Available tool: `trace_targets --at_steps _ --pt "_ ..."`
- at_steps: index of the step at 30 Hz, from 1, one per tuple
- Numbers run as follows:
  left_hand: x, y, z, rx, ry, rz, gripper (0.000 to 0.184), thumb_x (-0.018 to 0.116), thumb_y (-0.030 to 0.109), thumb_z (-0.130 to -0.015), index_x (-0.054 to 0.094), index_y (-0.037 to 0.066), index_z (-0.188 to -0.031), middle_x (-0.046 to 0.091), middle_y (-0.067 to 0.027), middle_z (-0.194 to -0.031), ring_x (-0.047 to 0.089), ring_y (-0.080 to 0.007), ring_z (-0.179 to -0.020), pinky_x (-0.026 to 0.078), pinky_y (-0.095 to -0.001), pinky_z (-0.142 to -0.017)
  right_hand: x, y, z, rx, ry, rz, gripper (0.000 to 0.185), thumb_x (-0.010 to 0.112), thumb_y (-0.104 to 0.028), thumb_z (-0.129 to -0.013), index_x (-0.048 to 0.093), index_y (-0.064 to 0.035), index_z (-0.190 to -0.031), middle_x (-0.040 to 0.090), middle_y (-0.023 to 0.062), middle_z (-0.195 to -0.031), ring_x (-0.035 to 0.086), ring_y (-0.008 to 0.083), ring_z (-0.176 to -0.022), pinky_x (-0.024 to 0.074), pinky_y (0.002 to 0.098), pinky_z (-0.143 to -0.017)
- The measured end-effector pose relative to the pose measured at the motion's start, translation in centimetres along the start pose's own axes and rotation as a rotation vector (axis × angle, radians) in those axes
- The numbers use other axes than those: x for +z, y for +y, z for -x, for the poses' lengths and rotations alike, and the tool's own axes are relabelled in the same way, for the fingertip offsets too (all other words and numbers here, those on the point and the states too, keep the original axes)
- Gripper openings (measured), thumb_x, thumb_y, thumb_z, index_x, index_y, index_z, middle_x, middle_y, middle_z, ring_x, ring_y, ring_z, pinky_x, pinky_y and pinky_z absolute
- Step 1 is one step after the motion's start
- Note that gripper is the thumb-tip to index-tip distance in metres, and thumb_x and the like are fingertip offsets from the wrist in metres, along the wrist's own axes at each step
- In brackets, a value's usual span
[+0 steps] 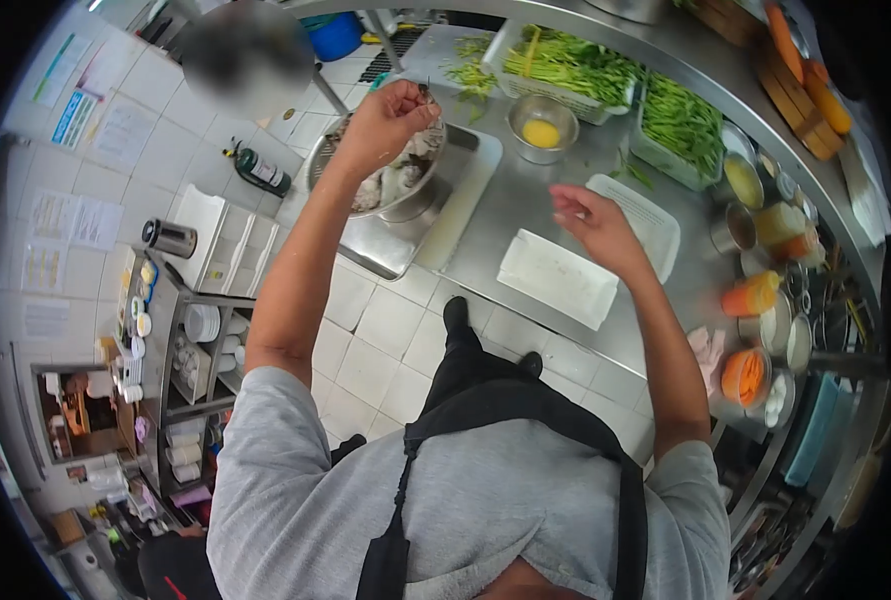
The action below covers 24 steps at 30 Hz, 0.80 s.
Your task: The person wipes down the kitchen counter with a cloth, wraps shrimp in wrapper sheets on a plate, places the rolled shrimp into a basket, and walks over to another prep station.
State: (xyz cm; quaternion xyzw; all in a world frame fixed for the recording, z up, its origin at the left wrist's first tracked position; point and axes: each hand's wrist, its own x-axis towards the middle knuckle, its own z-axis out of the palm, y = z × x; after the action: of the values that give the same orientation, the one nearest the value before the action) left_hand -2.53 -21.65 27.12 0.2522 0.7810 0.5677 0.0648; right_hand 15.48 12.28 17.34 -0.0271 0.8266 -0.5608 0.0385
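Observation:
My left hand (390, 122) is raised over a large metal colander (317, 172), its thumb and fingers pinched together. A small dark bit shows at the fingertips, too small to name. In the colander lie pale, greyish wet pieces (401, 182) that look like seafood, partly hidden by my hand and forearm. My right hand (597, 228) hovers above the steel counter with loosely bent fingers, apparently holding nothing. Just below it sits a white rectangular tray (555, 278), and a white lid-like piece (650, 225) lies to its right.
A metal bowl with yellow liquid (541, 132) stands behind. Tubs of cut green vegetables (570, 72) and leafy greens (680, 125) line the counter's back. Sauce bottles (750, 295) and a tub of orange strips (745, 378) crowd the right. A steel shelf (765, 95) overhangs.

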Motion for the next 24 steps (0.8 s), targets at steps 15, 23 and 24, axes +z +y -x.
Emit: trace_targets --at_steps 15,23,24 --pt "25.8 -15.9 12.8 -0.174 -0.255 0.059 0.037 0.083 0.007 -0.093 0.065 0.007 -0.126 0.077 -0.0076 -0.11 0.072 -0.0179 -0.108 0.055 -0.032 -0.096 6.1 10.6 9.7 0.048 0.236 0.51 0.031 0.079 -0.012 -0.09 0.078 -0.004 -0.12 0.074 0.0148 -0.114 0.066 0.0383 -0.115 0.0554 0.0448 -0.103" --pt "29.1 -12.1 14.2 0.204 -0.283 -0.606 0.05 0.09 0.023 -0.079 0.08 0.016 -0.127 0.073 -0.0054 -0.124 0.056 -0.0305 -0.132 0.042 -0.0519 -0.108 5.9 13.9 11.7 0.032 0.268 0.525 0.032 0.079 -0.014 -0.089 0.079 -0.0063 -0.12 0.071 0.0139 -0.116 0.063 0.0375 -0.12 0.0551 0.0469 -0.103" --pt "29.3 -12.0 13.8 0.206 -0.285 -0.604 0.05 0.09 0.023 -0.079 0.08 0.016 -0.127 0.073 -0.0054 -0.124 0.056 -0.0305 -0.132 0.042 -0.0519 -0.108 5.7 13.9 11.7 0.039 0.28 0.501 0.032 0.079 -0.015 -0.09 0.079 -0.0064 -0.121 0.071 0.0138 -0.115 0.063 0.0375 -0.12 0.0555 0.0469 -0.103"
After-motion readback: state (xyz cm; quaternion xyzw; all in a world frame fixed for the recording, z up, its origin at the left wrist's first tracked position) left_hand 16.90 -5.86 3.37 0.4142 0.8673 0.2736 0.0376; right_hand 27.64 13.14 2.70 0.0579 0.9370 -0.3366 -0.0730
